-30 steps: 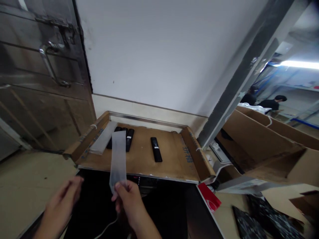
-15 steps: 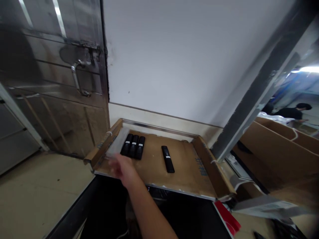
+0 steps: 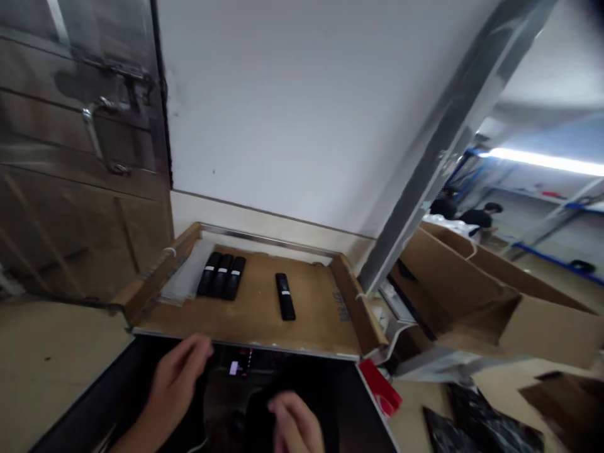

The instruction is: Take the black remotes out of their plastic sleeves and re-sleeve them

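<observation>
The left hand (image 3: 177, 384), fingers spread and empty, is nearest the three remotes (image 3: 221, 277), their long axes pointing toward it; the blurred right hand's (image 3: 295, 421) grip cannot be told.

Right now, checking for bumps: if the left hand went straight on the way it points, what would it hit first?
Probably the cardboard tray's front edge ahead of the left hand, though depth is unclear.
</observation>
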The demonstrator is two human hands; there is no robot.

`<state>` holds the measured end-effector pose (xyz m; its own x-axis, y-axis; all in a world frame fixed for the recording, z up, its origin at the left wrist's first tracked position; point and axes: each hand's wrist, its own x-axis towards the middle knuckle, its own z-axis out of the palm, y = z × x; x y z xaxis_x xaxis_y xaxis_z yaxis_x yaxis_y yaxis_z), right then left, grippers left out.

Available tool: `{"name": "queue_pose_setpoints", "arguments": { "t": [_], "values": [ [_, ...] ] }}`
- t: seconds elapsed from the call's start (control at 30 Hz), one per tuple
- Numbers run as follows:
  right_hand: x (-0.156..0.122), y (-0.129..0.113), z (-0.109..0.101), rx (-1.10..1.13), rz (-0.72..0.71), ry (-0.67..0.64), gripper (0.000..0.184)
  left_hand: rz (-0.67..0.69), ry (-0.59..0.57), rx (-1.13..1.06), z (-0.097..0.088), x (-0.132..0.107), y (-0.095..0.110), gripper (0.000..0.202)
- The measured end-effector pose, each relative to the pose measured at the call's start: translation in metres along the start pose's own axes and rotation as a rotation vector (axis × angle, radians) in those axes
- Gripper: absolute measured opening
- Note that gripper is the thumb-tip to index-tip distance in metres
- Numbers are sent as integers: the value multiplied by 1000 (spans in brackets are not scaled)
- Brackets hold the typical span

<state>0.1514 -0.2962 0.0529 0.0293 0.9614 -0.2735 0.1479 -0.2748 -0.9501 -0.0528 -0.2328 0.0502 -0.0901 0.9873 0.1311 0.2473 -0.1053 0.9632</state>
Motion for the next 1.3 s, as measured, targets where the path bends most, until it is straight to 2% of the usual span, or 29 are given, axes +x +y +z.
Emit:
{"name": "queue_pose_setpoints", "arguments": {
  "t": [0.07,0.1,0.13,0.17,0.2,0.27,0.37,0.43,0.57,0.7,0.97,1.3],
  "values": [
    [31,-2,-6,-29,-187,228,42,160,-119,-34,43,42,15,41],
    [49,-6,-11,-99,-304,288,39,267,-256,21,61,61,19,39],
    [69,-9,-17,-213,-391,356,37,360,-322,110,74,78,19,38],
    [88,-12,-24,-332,-451,454,35,401,-342,192,82,92,15,39],
    [107,-13,-32,-441,-493,585,33,387,-326,247,86,102,8,40],
    [141,-9,-46,-648,-515,682,39,333,-299,375,84,113,-13,39],
    [171,5,-56,-865,-438,633,53,343,-319,531,74,113,-39,37],
    [179,11,-57,-944,-401,596,53,363,-323,578,73,110,-45,37],
    [189,9,-55,-955,-357,570,40,359,-302,626,77,108,-41,34],
    [205,3,-58,-920,-397,538,34,380,-292,674,78,108,-39,34],
    [242,-7,-60,-919,-417,525,34,370,-304,735,79,106,-41,33],
    [260,-10,-62,-951,-482,471,33,378,-358,781,80,107,-41,31]
  ]
}}
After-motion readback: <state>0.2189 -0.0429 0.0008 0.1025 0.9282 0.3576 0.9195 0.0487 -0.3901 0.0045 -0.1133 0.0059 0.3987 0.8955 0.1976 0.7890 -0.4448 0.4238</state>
